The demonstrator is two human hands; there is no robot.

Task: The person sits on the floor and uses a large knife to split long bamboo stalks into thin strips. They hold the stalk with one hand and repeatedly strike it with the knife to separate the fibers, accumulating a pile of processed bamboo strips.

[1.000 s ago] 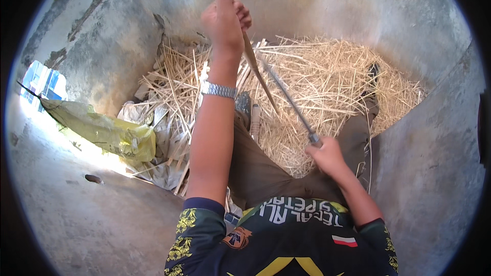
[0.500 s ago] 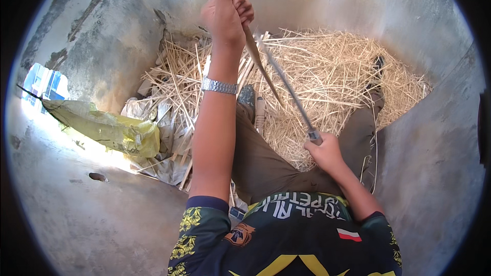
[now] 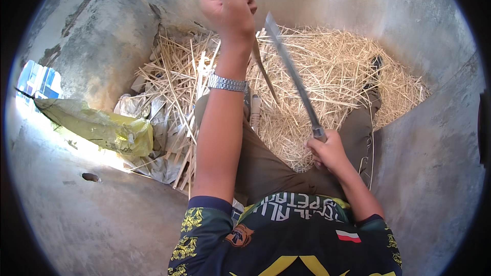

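Note:
My left hand (image 3: pixel 227 6) is raised at the upper middle, its fingers loosely curled round a thin brownish strip (image 3: pixel 264 69), which looks like bamboo. From behind my wrist the strip slants down over the straw-coloured shavings; its upper end is hidden by the hand. In my right hand (image 3: pixel 330 152), held in front of my lap, is a long-bladed knife (image 3: pixel 294 74). Its grey blade points up and left, to the right of the strip and apart from it. The fingers are wrapped round the handle just below the blade.
Shavings (image 3: pixel 327 61) heap between my legs against the concrete wall (image 3: pixel 348 0). Cut strips (image 3: pixel 176 92) pile up on the left. A light wooden handle-like piece (image 3: pixel 255 111) lies beside my left leg. A yellow plastic sack (image 3: pixel 117 130) hangs at the left opening.
The knife has swung more upright and its blade has come clear of the strip. My left hand has shifted slightly right and up, its fingers looser; the strip tip moved slightly left.

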